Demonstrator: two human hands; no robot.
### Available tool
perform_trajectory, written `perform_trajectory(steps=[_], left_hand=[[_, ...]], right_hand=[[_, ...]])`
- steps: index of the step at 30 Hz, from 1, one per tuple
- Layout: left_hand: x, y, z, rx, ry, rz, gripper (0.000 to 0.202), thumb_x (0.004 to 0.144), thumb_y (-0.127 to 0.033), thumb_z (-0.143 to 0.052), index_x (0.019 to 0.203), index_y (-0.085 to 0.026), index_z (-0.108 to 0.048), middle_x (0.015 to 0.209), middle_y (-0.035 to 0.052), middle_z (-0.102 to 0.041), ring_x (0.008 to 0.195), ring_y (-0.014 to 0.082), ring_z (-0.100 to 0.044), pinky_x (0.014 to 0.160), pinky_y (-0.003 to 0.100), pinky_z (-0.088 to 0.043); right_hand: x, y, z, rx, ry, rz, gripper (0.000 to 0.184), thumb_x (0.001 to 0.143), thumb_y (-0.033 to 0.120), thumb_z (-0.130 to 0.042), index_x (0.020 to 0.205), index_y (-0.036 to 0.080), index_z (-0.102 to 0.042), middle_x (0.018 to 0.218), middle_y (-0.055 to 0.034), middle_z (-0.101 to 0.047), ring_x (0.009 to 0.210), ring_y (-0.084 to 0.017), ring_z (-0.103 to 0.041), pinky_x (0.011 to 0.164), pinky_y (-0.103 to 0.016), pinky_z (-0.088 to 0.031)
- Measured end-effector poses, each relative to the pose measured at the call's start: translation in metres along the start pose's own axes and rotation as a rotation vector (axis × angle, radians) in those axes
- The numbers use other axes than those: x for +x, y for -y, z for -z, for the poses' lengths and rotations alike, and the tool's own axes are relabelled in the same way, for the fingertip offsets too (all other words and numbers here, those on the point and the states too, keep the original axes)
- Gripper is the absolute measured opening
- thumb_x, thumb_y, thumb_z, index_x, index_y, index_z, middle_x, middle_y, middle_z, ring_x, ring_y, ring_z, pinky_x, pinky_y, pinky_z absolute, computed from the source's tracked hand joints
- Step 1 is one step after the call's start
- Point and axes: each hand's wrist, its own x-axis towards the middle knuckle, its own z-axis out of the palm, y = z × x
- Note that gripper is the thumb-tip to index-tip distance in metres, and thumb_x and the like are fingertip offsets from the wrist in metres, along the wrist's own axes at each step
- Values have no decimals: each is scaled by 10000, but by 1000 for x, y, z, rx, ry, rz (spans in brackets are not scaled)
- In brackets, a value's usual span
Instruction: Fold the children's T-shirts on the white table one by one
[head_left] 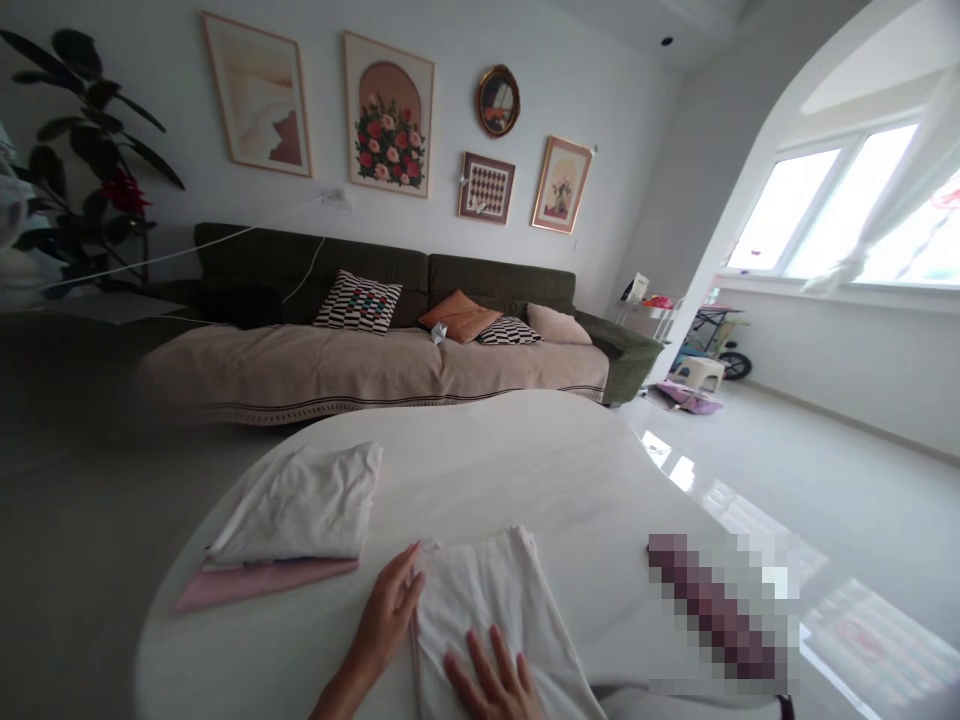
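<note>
On the near edge of the round white desk (525,450) I see a white cloth (495,610) spread flat, and I place everything else from it. Its long axis runs away from me, from the desk's near rim toward the sofa (390,330), narrowing a little at the far end. My left hand (390,615) lies along the cloth's left edge, fingers (405,575) stretched out and flat, tips just touching the fabric's border; nothing is clasped in it. My right hand (491,685) rests on top of the cloth near its close end, fingers spread and pressed down on the fabric, likewise clutching nothing. So the cloth lies directly under the right hand and just to the right of the left one; the right hand is the nearer of the two, being already on it.

Left of the cloth and farther back sits a folded white garment (304,505) stacked on a pink folded piece (247,585), apart from both hands. Right of the cloth a blurred-out patch (716,610) hides something on the desk that I cannot make out. Beyond the desk, the sofa carries a beige cover and several cushions (358,300), with framed pictures (390,115) on the wall above.
</note>
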Motion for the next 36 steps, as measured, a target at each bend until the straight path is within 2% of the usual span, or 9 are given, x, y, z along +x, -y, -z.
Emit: perform_trajectory(steps=[4,9,12,16,20,24,27,32,36], left_hand=[[-16,7,6,-131,-48,108,530,799,-507,-403,1216,-192,-490,1282,44,-501,1217,183,-408,1040,323,-308],[-17,6,9,-45,-91,134,539,825,-496,-338,1195,-141,-505,1267,84,-511,1211,206,-416,1047,363,-297],[-19,8,6,43,-93,87,510,828,-467,-351,1209,-159,-492,1264,70,-514,1194,204,-437,1040,372,-310],[-21,15,1,94,-98,24,462,811,-458,-377,1189,-228,-510,1256,34,-524,1166,189,-467,1027,365,-336],[-21,24,1,98,-100,36,459,809,-453,-380,1189,-229,-507,1248,38,-530,1174,184,-458,1021,363,-349],[-17,14,-2,156,-96,-20,480,835,-435,-344,1231,-194,-466,1279,66,-497,1194,191,-436,1025,366,-345],[-5,-23,-19,257,-75,-160,486,858,-409,-335,1286,-191,-412,1340,64,-427,1258,197,-343,1048,380,-306],[28,-92,-75,443,311,-363,473,844,-445,-391,1277,-262,-442,1374,43,-386,1314,258,-212,1065,450,-224],[37,-85,-115,580,402,-224,568,783,-573,-423,1282,-302,-426,1428,63,-275,1317,352,-137,1029,579,-117]], right_hand=[[17,-4,68,451,303,11,585,622,92,-539,1131,381,-549,1208,13,-560,1141,-272,-483,962,-420,-380],[68,-7,141,1429,382,-426,330,569,144,-548,888,145,-633,720,-23,-679,704,-185,-622,698,-314,-490],[98,-13,164,1595,309,-460,259,610,224,-551,832,96,-596,654,-50,-650,607,-159,-607,655,-301,-494],[108,-23,180,1757,113,-407,313,677,320,-535,916,117,-554,823,-76,-664,812,-181,-622,782,-312,-483],[72,-43,148,1875,-209,-438,411,636,361,-627,978,161,-518,936,-64,-657,912,-210,-607,791,-327,-490],[15,-73,77,1617,-316,-761,515,535,489,-716,908,207,-501,785,-33,-664,737,-193,-642,619,-287,-498],[-18,-99,51,1306,-299,-851,546,544,626,-632,856,191,-526,608,-19,-622,553,-184,-622,489,-262,-438],[-42,-165,95,502,-387,-775,473,686,605,-442,833,182,-592,829,-104,-648,770,-259,-627,699,-374,-458],[-52,-239,138,-79,-430,-991,659,685,570,-418,1158,115,-472,1201,-204,-480,1115,-353,-453,858,-460,-399]])
